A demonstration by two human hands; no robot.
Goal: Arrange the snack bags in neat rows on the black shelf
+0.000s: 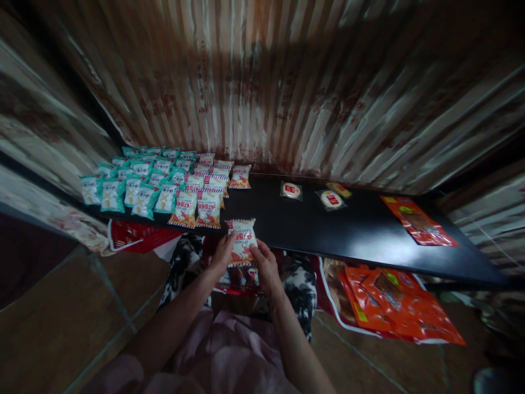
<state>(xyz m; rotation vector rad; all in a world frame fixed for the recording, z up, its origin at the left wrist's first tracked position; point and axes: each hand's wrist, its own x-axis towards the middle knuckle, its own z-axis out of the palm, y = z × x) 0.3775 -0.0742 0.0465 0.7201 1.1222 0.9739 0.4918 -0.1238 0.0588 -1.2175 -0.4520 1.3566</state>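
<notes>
Both my hands hold one red and white snack packet [241,241] at the near edge of the black shelf [361,230]. My left hand [222,256] grips its left side and my right hand [264,266] grips its right side, fingers closed on it. Just left of it, several matching red and white packets [197,208] lie in rows on the shelf. Further left are rows of teal and white packets [135,183]. More packets show below my hands, partly hidden by my wrists.
Two round wrapped cakes [291,190] [331,200] and a small yellow packet [340,189] lie mid-shelf. A flat orange bag [418,220] lies at the right end. Below the shelf sit a red basket [135,235] and a container of orange bags [394,306]. Corrugated rusty metal [287,98] forms the back wall.
</notes>
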